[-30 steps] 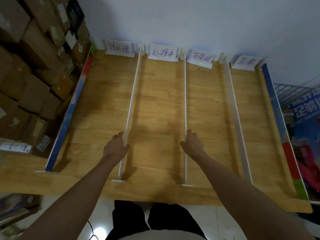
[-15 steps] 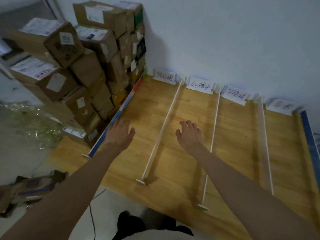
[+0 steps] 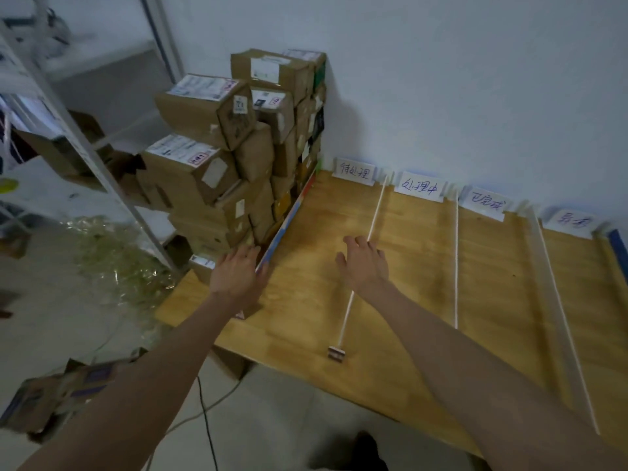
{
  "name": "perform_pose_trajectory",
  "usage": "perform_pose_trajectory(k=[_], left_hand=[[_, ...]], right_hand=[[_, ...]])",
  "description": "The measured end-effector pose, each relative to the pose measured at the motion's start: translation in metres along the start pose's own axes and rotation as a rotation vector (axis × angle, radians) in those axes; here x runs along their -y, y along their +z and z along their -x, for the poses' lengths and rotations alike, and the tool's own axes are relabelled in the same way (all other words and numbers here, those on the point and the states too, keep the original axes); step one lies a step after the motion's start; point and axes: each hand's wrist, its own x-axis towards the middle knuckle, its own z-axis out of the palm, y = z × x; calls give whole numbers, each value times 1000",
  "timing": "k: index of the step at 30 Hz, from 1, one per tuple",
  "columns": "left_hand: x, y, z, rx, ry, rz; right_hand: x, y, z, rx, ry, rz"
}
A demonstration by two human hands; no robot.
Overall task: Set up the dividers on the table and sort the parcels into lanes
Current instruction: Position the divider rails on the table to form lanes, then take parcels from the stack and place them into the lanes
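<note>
A wooden table (image 3: 407, 266) carries three thin white dividers: the left one (image 3: 377, 212), the middle one (image 3: 456, 260) and the right one (image 3: 557, 300). Handwritten lane labels (image 3: 354, 172) stand along the back wall. A coloured side board (image 3: 289, 219) edges the table's left side. Beyond it rises a stack of brown cardboard parcels (image 3: 217, 158). My left hand (image 3: 236, 277) reaches over the side board toward the lowest parcels, fingers apart, holding nothing. My right hand (image 3: 363, 263) hovers over the left divider, open and empty.
A metal shelf frame (image 3: 85, 144) stands left of the parcel stack. Crumpled clear plastic (image 3: 115, 260) and a flattened box (image 3: 51, 399) lie on the floor. A black cable (image 3: 207, 416) runs across the tiles. A blue board (image 3: 618, 253) closes the table's right side.
My view has swung left from the table to the parcel stack. Both hands left the dividers and moved left, the left hand now past the side board.
</note>
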Motion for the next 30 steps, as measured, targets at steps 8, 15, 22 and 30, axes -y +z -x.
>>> perform_pose_trajectory(k=[8, 15, 22, 30], left_hand=[[91, -47, 44, -56, -13, -33], [146, -109, 32, -151, -29, -57], [149, -186, -39, -241, -70, -18], [129, -232, -131, -287, -152, 205]], right_hand=[[100, -12, 26, -58, -19, -11], [167, -51, 14, -150, -78, -98], [209, -112, -44, -217, -66, -236], [234, -150, -130, -178, 19, -503]])
